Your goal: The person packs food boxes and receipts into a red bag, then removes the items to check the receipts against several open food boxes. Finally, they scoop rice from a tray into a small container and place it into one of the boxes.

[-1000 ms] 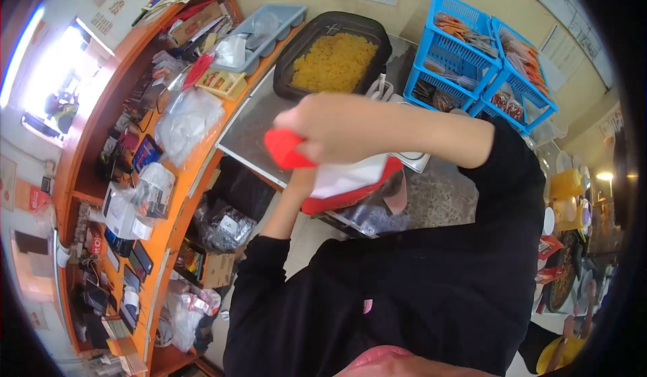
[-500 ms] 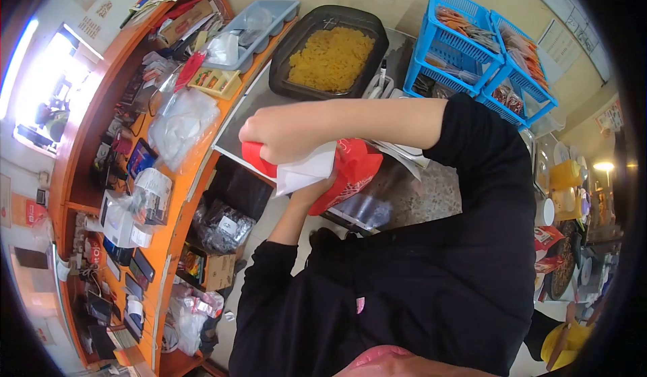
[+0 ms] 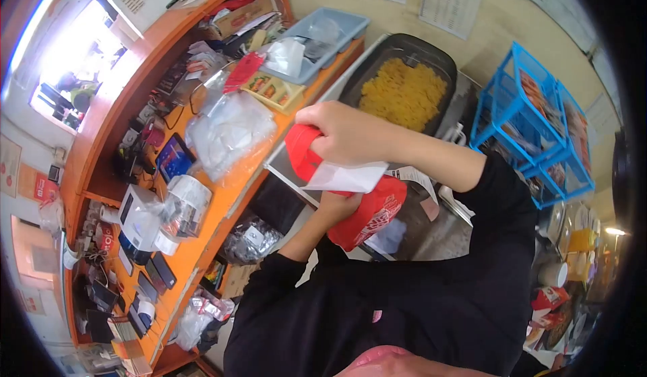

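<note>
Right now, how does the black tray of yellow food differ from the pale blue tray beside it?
The black tray is dark, round-cornered and heaped with yellow food; the pale blue tray is lighter, divided into compartments and holds clear plastic. The black tray sits on the metal counter, the pale blue tray on the orange shelf. Both are open-topped.

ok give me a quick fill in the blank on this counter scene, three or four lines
1. Both hands grip a bag whose colour is ____.
2. The right hand also pinches a white ____ against the bag.
3. The black tray holds food coloured ____.
4. The crates by the wall are coloured ____.

Missing words: red; paper; yellow; blue
</note>
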{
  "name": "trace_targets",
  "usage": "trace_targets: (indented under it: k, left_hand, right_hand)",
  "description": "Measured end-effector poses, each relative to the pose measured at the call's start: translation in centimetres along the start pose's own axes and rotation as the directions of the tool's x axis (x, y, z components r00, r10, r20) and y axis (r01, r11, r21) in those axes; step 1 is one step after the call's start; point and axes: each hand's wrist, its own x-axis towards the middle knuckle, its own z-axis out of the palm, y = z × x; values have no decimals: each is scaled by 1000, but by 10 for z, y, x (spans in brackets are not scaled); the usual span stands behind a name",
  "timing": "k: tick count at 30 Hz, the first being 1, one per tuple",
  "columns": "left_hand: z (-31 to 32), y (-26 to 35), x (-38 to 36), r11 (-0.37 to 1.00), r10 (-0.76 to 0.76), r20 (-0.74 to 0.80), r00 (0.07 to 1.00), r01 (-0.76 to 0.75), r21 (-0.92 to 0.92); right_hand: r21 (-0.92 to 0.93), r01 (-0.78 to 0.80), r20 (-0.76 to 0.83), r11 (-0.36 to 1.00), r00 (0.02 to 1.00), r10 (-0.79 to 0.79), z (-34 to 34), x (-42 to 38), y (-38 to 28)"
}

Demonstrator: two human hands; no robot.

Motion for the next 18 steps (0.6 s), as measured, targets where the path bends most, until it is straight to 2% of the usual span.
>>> trace_targets:
  k: [1, 3, 4, 5, 6, 8, 11, 13, 14, 15, 16, 17, 18]
  left_hand:
    - [-16, 6, 7, 987, -160, 13, 987, 161, -19]
    - [-48, -18, 21, 992, -80, 13, 997, 81, -102]
    - [-64, -30, 28, 989, -37, 12, 999, 39, -144]
    - [-82, -35, 34, 979, -61, 32, 998, 66, -193]
    - [-98, -45, 39, 976, -66, 78, 995, 80, -201]
    - [-128, -66, 46, 972, -73, 174, 982, 109, -207]
    - [-144, -105, 46, 881, -159, 197, 967, 229, -414]
    - [-147, -133, 40, 722, -225, 272, 936, 347, -599]
    - [-151, -135, 39, 764, -192, 249, 949, 304, -569]
    - [-155, -138, 37, 803, -160, 225, 961, 259, -537]
    - [-161, -125, 42, 927, -43, 149, 988, 95, -364]
    - [-167, -113, 48, 984, 94, 99, 991, -77, -162]
    - [-172, -103, 54, 982, 97, 145, 985, -70, -176]
  right_hand:
    - [-30, -111, 120, 993, 986, 114, -11, 18, 1]
    - [-107, -113, 200, 988, 971, 133, -38, 45, 11]
    - [22, -201, 174, 979, 966, 194, -50, 55, 21]
    - [117, -311, 206, 943, 937, 283, -64, 65, 26]
    - [151, -210, 190, 966, 965, 180, -73, 76, 46]
    - [284, -490, 206, 824, 871, 446, -65, 88, 99]
    - [586, -409, 62, 700, 883, 464, -33, 109, 193]
    - [612, -316, -199, 725, 826, 528, -17, 122, 234]
    - [619, -266, -325, 739, 770, 549, -6, 127, 253]
    - [340, -358, -507, 870, 709, 490, 10, 131, 277]
    - [31, -457, -658, 889, 660, 362, 23, 133, 294]
    - [-353, -539, -689, 765, 703, 177, 44, 131, 291]
    - [-512, -556, -587, 655, 783, 207, 68, 121, 314]
